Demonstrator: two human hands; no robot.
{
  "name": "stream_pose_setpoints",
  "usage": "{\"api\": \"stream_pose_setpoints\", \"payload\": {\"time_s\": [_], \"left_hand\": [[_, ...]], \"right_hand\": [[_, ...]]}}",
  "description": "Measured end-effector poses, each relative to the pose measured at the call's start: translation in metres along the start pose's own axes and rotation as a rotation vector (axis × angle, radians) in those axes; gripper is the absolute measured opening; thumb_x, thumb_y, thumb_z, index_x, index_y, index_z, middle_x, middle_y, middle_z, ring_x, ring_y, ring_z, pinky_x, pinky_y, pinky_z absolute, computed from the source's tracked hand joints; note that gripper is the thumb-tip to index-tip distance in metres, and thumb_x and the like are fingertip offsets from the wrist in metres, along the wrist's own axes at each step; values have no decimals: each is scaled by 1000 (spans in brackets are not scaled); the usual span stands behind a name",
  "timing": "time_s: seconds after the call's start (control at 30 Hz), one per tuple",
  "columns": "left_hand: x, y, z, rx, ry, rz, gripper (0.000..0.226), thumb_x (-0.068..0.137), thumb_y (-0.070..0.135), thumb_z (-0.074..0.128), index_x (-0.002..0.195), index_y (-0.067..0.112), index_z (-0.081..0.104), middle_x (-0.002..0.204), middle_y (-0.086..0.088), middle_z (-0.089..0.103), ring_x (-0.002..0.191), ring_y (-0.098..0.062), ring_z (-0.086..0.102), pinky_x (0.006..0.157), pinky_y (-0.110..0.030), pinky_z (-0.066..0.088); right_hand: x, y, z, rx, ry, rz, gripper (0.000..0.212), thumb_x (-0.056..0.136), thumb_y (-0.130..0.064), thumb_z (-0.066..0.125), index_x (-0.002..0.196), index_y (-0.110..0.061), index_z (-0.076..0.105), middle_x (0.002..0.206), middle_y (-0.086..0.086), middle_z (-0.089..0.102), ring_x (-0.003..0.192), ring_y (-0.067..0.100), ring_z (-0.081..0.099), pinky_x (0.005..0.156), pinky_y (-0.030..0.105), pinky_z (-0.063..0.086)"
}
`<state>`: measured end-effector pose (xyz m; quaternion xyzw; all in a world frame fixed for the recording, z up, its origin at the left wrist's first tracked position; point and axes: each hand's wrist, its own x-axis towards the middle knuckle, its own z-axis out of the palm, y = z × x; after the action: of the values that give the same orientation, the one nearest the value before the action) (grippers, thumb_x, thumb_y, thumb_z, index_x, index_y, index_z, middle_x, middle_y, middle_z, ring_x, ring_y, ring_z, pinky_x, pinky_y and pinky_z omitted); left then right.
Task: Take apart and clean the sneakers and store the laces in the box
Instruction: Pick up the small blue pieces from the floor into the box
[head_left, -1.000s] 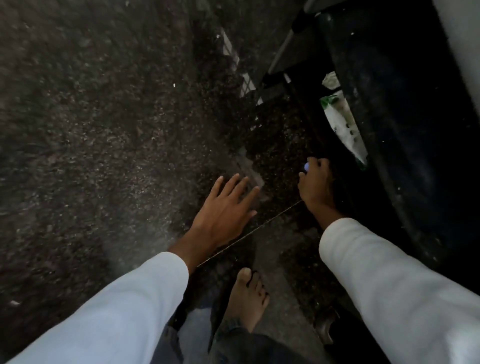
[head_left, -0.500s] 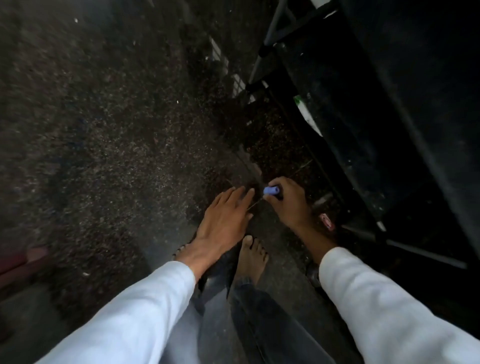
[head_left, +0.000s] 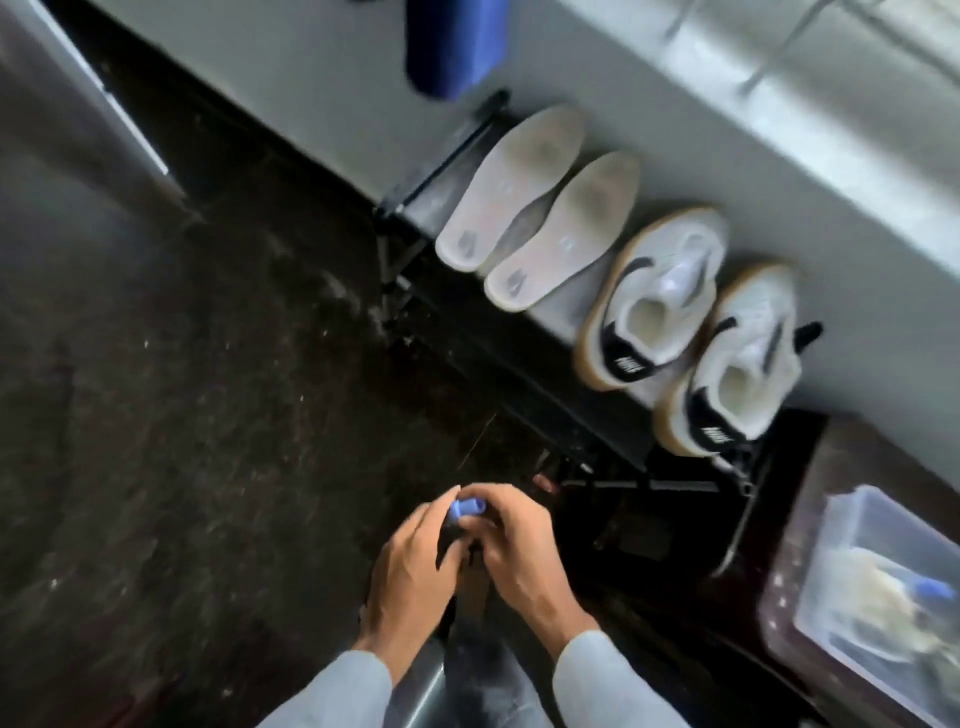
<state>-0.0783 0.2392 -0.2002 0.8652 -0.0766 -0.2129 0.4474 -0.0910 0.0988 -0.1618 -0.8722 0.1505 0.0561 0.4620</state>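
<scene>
Fingers (head_left: 434, 512) of left hand (head_left: 410, 571) and right hand (head_left: 519, 551) pinch a blue piece (head_left: 467, 506); clear box (head_left: 841, 545) holds blurred clutter (head_left: 883, 603).

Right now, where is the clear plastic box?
In the head view, the clear box sits at the lower right edge on a dark reddish surface, right of the black rack and below the nearer sneaker.

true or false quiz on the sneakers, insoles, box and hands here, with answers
The two insoles lie outside the sneakers. True.
The sneakers sit left of the insoles. False: they sit to their right in the picture.
The left hand and right hand together hold a small blue item. True.
The clear box stands between the two sneakers. False: it stands apart, at the lower right.
One hand rests on a sneaker. False: neither touches them.
</scene>
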Motion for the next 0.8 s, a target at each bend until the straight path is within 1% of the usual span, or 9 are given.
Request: {"api": "stream_pose_setpoints", "payload": {"time_s": [0.1,0.2,0.27,0.3,0.37,0.47,0.6,0.73,0.8], "left_hand": [[-10,43,-19,51,-38,43,39,87,18,70,124,30,63,115,16,67,105,-6,65,89,-26,54],[-19,90,-14,105,-88,129,34,83,22,75,115,31,68,104,25,65,96,-3,65,81,-21,52],[-27,118,2,115,-141,192,32,81,29,75,113,34,68,101,27,66,92,5,64,79,-19,53],[-30,134,14,107,-182,208,33,82,30,75,113,37,67,100,27,67,91,7,64,79,-21,54],[-37,164,43,91,-261,248,36,83,29,74,115,41,64,103,27,68,94,8,64,82,-25,56],[-45,207,94,79,-375,306,37,85,30,69,120,40,62,110,27,68,100,8,63,87,-27,55],[-54,259,170,89,-476,345,40,88,34,65,127,35,60,119,19,68,110,3,63,95,-27,52],[-55,300,229,173,-504,415,37,92,28,63,129,26,60,127,11,65,115,-4,61,99,-20,48],[-53,314,254,240,-510,442,39,93,28,61,131,25,58,133,9,61,122,-7,57,102,-25,48]], "right_hand": [[-28,-32,-37,89,48,21,32,84,14,62,110,-4,70,108,1,59,99,-13,57,82,3,44],[-58,-41,-77,134,166,63,31,88,6,61,112,-13,69,108,-4,59,101,-3,59,83,9,46],[-78,-35,-107,128,245,74,28,91,-2,61,115,-14,68,109,-8,59,102,-1,59,86,10,46],[-89,-30,-122,126,293,93,28,92,-5,61,117,-15,68,109,-9,60,103,-1,59,87,10,46],[-112,-15,-152,119,415,139,26,91,-8,65,115,-17,69,108,-11,64,101,-1,62,87,10,46],[-142,19,-195,106,595,226,21,85,-9,73,105,-17,72,102,-11,69,97,-1,65,87,11,47],[-174,77,-262,4,730,330,19,83,-12,73,102,-16,74,99,-9,71,93,-5,62,87,6,43],[-188,140,-328,-82,837,423,21,82,-2,75,101,-10,74,99,0,71,90,12,65,87,20,50],[-189,171,-357,-117,889,474,22,80,1,75,101,-7,75,98,5,71,88,17,65,86,17,48]]}}
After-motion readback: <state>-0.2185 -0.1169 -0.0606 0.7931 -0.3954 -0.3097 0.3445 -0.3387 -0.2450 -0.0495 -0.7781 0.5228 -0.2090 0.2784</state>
